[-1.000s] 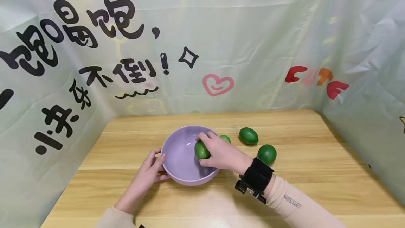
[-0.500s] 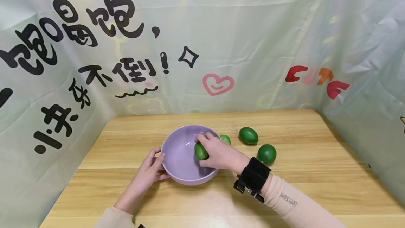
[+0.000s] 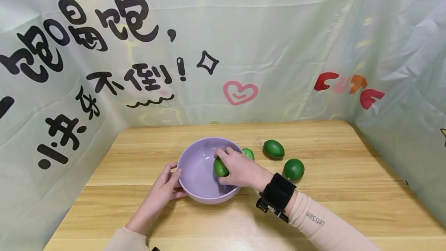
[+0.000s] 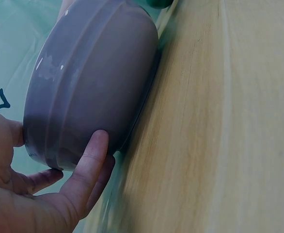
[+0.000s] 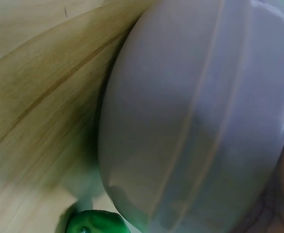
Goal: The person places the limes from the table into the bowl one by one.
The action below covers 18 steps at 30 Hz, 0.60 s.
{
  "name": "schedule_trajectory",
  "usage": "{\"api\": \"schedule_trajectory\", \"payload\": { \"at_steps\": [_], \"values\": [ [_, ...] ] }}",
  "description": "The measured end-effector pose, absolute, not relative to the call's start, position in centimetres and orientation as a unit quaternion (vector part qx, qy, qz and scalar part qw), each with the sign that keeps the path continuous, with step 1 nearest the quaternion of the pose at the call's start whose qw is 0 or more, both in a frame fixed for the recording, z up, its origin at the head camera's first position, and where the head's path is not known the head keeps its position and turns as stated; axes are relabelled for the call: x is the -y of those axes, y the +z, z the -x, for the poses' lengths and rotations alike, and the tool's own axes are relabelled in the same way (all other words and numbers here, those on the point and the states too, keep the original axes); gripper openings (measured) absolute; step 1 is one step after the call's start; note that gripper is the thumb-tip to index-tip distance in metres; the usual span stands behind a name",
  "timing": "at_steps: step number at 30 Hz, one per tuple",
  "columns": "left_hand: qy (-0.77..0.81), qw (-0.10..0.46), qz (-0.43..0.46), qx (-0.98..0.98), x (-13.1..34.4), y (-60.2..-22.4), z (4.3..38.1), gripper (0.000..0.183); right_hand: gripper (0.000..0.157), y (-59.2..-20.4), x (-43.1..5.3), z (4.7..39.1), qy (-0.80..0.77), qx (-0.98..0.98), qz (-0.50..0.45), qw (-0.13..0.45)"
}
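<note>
A purple bowl [image 3: 200, 171] stands on the wooden table, slightly left of its middle. My left hand [image 3: 166, 187] holds the bowl's left side, thumb at the rim and fingers against the outer wall, as the left wrist view also shows. Inside the bowl, my right hand [image 3: 240, 167] grips a green lime [image 3: 220, 167], fingers curled over its top and thumb low on its near side. Whether the lime touches the bowl's bottom, I cannot tell. The right wrist view shows mostly the bowl's outer wall [image 5: 161, 111]; the held lime is hidden there.
A lighter green lime [image 3: 248, 153] sits partly hidden behind the bowl and right hand. Two darker limes lie farther right: one lime [image 3: 273, 149] towards the back, another lime [image 3: 294, 169] beside the right wrist. A printed cloth [image 3: 285, 49] hangs around the table [image 3: 348, 189].
My right hand and forearm have shifted slightly left, with the lime still in the fingers inside the bowl. The left hand and the bowl have stayed in place.
</note>
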<state>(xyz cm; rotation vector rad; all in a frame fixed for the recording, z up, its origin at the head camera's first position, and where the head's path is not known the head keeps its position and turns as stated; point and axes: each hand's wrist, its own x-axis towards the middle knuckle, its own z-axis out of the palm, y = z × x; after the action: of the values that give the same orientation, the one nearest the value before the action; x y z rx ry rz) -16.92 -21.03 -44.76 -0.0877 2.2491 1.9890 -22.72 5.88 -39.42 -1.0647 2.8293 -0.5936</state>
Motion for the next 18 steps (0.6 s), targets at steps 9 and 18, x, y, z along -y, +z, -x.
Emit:
{"api": "schedule_trajectory", "payload": {
  "at_steps": [9,18],
  "values": [
    [0.659,0.066,0.028,-0.749,21.03,-44.87,16.97,0.040,0.055,-39.49,-5.70,22.60,-0.191,-0.920,0.340,0.035],
    [0.657,0.065,0.023,-0.750,21.03,-44.78,16.83,0.041,0.055,-39.56,-5.63,22.58,-0.188,-0.923,0.333,0.040]
  ]
}}
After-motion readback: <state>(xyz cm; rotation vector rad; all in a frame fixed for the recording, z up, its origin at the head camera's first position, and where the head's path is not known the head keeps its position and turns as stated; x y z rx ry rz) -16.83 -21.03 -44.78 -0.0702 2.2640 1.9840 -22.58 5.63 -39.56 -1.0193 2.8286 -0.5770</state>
